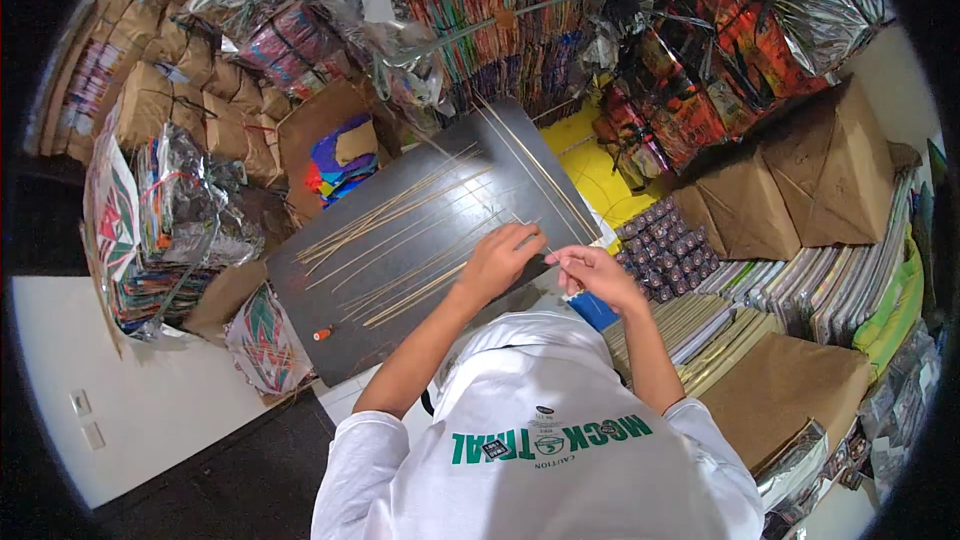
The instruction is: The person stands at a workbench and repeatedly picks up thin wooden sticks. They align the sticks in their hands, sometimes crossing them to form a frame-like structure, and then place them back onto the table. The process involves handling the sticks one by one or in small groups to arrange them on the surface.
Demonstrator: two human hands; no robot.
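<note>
Over the near right edge of the dark tabletop (400, 205), my two hands work close together. My left hand (505, 258) is closed, its fingertips bent down in a pinch; what lies under them is mostly hidden. Just to its right, my right hand (592, 275) pinches a thin pale stick (549, 257) whose end shows in the small gap between the hands. Several loose thin bamboo sticks (385, 206) lie slantwise across the tabletop. Longer sticks (540, 172) run along its right side. A small orange thread spool (323, 334) rests near the left corner.
Stacked bundles of colourful sheets (490, 20) stand behind the table. Brown paper packages (200, 110) are piled at left, and brown-wrapped blocks (825, 165) at right. Rows of small dark rolls (662, 250) sit beside my right hand. An open box (325, 130) holds coloured pieces.
</note>
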